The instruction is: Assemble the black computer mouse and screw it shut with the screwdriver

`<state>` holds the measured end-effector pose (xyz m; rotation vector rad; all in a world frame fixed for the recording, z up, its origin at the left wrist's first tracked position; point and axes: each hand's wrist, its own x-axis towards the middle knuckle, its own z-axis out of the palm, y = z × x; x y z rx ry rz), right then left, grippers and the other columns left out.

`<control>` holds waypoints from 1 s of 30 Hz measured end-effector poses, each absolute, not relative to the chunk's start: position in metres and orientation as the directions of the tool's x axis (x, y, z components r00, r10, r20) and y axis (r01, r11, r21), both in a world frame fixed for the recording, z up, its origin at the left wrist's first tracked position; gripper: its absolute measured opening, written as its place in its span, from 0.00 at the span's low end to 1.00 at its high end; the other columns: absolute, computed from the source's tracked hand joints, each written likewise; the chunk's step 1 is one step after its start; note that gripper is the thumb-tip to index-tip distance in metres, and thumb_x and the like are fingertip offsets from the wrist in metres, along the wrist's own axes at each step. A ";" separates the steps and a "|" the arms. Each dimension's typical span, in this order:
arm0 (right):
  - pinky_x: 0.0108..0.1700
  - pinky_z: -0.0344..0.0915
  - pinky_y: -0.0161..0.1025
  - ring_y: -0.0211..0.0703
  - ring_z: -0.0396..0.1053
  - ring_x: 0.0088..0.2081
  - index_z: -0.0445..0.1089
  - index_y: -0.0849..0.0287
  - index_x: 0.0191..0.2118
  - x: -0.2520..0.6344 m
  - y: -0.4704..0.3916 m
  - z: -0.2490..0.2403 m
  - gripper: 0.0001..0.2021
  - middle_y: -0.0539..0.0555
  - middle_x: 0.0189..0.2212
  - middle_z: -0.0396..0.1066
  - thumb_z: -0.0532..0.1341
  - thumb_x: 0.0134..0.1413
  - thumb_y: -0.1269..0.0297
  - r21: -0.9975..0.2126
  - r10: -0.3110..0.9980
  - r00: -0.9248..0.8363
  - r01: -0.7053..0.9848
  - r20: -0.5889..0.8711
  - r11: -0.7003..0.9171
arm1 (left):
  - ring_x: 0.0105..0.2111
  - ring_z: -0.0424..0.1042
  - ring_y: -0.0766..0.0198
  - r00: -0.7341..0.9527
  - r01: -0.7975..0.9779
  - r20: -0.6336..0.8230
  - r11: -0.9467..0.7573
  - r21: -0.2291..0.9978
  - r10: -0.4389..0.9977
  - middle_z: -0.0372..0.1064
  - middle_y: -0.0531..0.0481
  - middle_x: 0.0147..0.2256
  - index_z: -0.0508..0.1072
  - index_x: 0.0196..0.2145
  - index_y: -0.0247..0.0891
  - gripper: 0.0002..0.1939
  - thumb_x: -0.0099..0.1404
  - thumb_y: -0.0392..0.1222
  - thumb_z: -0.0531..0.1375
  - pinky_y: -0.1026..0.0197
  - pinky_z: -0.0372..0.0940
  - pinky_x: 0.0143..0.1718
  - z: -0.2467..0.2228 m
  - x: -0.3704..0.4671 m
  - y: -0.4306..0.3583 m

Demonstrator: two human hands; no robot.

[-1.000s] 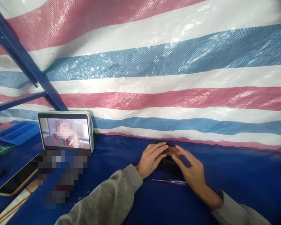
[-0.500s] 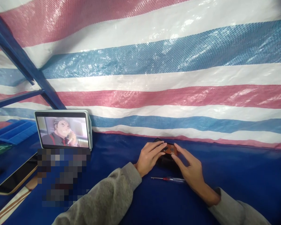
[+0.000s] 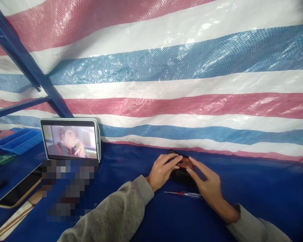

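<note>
Between my two hands is a small orange-brown circuit board with dark parts on it. My left hand pinches its left end, the fingers covering part of the top. At the other end, the thumb and fingers of my right hand grip the board's right edge. A black object lies under and around the board; its shape is mostly hidden, so I cannot tell its kind. Nearer to me, a screwdriver with a clear and red handle lies on the blue table surface, its handle end close to my right wrist.
A tablet playing a cartoon stands at the left. Beside it lie a phone, a blue tray and a green item. A blurred patch covers part of the table. Behind hangs a striped sheet; a blue metal frame slants at left.
The view has shifted slightly, moving everything a little to the right. Both hands stay on the circuit board, my left fingers having shifted slightly over it. The screwdriver lies where it was.
</note>
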<state>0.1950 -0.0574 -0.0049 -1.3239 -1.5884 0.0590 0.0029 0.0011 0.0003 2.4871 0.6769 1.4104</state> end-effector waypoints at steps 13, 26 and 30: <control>0.45 0.74 0.45 0.50 0.76 0.42 0.74 0.57 0.49 0.193 -0.058 -0.001 0.16 0.56 0.42 0.78 0.61 0.57 0.58 -0.566 0.726 0.113 0.711 0.679 0.418 | 0.47 0.70 0.61 0.448 0.278 0.743 -0.867 0.413 0.498 0.67 0.46 0.52 0.64 0.59 0.48 0.20 0.72 0.35 0.53 0.56 0.72 0.47 -0.001 0.003 0.000; 0.44 0.73 0.43 0.48 0.76 0.41 0.75 0.56 0.45 0.196 -0.057 -0.004 0.14 0.55 0.41 0.78 0.59 0.59 0.57 -0.614 0.751 0.162 0.695 0.640 0.373 | 0.45 0.72 0.60 0.429 0.258 0.773 -0.883 0.391 0.468 0.71 0.45 0.49 0.61 0.61 0.44 0.21 0.72 0.43 0.55 0.57 0.69 0.47 0.000 0.004 0.001; 0.41 0.72 0.39 0.45 0.76 0.38 0.76 0.55 0.41 0.197 -0.056 -0.005 0.10 0.53 0.37 0.79 0.59 0.59 0.59 -0.632 0.755 0.163 0.672 0.635 0.386 | 0.45 0.73 0.62 0.429 0.225 0.776 -0.887 0.404 0.462 0.73 0.46 0.48 0.62 0.61 0.43 0.21 0.71 0.37 0.55 0.59 0.68 0.47 -0.001 0.005 0.001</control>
